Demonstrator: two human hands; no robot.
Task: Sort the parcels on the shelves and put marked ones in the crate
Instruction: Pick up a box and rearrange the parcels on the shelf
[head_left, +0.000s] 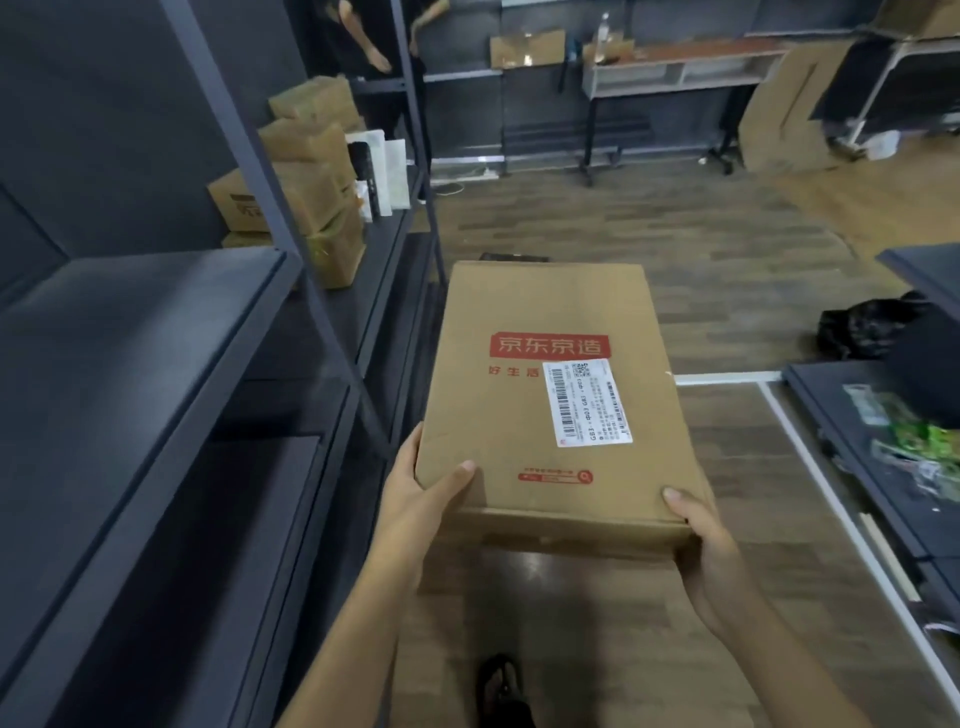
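Cardboard, plain brown: the box (550, 415) is held in mid-air in front of the person, above the wood floor (727, 234) and just right of the rack (156, 338). It lies nearly flat, its long side pointing away and its broad top face turned to the camera. A red logo (549, 346) with white characters sits near the middle of that face. A white label (587, 402) with barcodes is stuck just below and to the right of it, slightly skewed. A smaller red mark (556, 476) is printed close to the near edge.

Both hands grasp the box at its near corners. The left hand (415, 488) wraps the near left corner, thumb lying across the top face, the other fingers out of sight on the side and below. The right hand (711, 551) clasps the near right corner, thumb on the top edge, the other fingers hidden beneath.

Further along the rack, brown parcels (317, 171) are stacked on one board, with white and black flat packs (376, 171) standing upright just beside them. At the right edge a dark surface (831, 415) holds green-printed wrappers (919, 441), and a black bag (867, 327) lies on the floor beyond it. A foot (501, 686) in a dark sandal shows below the box. At the back stand a desk (675, 67) and flattened cardboard (789, 109) leaning upright near it.
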